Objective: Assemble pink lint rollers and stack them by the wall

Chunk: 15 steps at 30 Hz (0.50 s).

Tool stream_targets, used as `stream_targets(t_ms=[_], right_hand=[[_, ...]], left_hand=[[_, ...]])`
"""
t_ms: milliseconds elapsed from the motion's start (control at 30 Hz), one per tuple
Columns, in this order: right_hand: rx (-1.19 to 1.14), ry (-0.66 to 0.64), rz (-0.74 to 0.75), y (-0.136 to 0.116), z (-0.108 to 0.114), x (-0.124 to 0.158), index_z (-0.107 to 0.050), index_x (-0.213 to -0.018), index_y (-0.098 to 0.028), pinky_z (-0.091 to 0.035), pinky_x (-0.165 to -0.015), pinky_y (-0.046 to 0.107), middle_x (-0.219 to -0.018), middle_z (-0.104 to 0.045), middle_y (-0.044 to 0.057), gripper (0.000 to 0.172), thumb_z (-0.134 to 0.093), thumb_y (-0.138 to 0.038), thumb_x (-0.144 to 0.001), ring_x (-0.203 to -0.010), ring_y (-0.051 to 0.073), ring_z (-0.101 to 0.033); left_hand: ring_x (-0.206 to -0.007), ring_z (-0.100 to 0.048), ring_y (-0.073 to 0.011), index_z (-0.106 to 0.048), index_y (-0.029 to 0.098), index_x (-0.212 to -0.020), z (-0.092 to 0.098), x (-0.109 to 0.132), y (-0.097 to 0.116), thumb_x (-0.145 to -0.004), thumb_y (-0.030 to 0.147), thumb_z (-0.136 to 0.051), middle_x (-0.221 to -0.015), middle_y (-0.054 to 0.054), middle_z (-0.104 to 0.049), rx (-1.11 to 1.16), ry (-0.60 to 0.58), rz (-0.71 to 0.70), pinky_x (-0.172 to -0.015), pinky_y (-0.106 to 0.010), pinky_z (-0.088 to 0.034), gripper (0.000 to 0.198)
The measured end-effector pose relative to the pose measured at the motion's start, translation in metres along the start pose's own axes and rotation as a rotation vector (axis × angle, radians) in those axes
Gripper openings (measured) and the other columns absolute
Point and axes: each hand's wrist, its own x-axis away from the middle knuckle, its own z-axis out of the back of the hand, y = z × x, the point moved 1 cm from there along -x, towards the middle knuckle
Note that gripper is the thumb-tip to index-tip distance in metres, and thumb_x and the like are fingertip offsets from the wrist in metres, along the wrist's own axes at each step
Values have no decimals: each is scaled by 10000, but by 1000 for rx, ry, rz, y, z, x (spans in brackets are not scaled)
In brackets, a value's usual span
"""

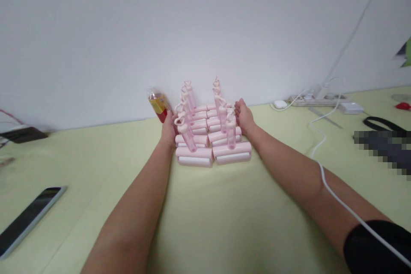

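Note:
Several pale pink lint rollers [194, 157] stand in two side-by-side columns that run back towards the wall. Each has a wide roller head with a white strip and an upright clear pink handle topped by a heart-shaped loop. My left hand [167, 132] lies along the left side of the columns, its fingers stretched forward and partly hidden by the rollers. On the opposite side, my right hand [245, 116] rests close against the back rollers with its fingers curled in. No object shows inside it. A bottle [158, 103] with a yellow and red label leans just beyond my left hand.
The pale yellow table [205, 214] meets a white wall. A phone [30, 218] lies at the left, near a dark flat object [24, 135]. At the right are a power strip [317, 100], a white charger [351, 108] and a white cable [340, 199] crossing over my right forearm.

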Motion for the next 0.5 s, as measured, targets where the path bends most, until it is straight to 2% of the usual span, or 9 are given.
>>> stream_targets(t_ms=[100,233,300,400,500], right_hand=[[-4,57,-44,-5,20,18,-573,-1196,-205,-493,-932,366,-1142,-658,93,743,-347,-806,-822,-1085,237,-603],[39,40,-53,-20,51,57,-575,-1192,-231,-478,-986,387,-1250,-608,87,597,-458,-703,-845,-1140,235,-579],[79,-1,-28,-30,61,78,-581,-1199,-240,-460,-1011,416,-1294,-587,81,554,-486,-665,-857,-1179,247,-556],[141,-93,33,-41,68,105,-600,-1195,-253,-427,-1043,442,-1314,-581,69,482,-558,-596,-859,-1218,268,-528],[297,-276,195,-47,68,126,-543,-1304,-275,-396,-1074,439,-1336,-558,78,464,-515,-530,-917,-1284,267,-478]], left_hand=[[-1047,-656,-319,-632,156,-1175,4,18,1,-922,548,-497,-1053,-56,-731,-19,-18,-79,-868,-463,-570,486],[-1055,-675,-296,-591,150,-1274,2,42,-2,-887,608,-485,-1114,-84,-725,-37,-150,-17,-894,-444,-565,608],[-1058,-678,-289,-585,150,-1291,-2,48,-2,-882,620,-473,-1124,-90,-723,-25,-167,-28,-906,-437,-560,633],[-1056,-679,-293,-595,172,-1281,-5,51,-2,-878,615,-481,-1092,-73,-733,-20,-126,-59,-908,-438,-558,610],[-1060,-672,-293,-600,202,-1262,0,50,-5,-881,619,-469,-1088,-56,-731,-62,-89,-74,-915,-437,-548,580]])
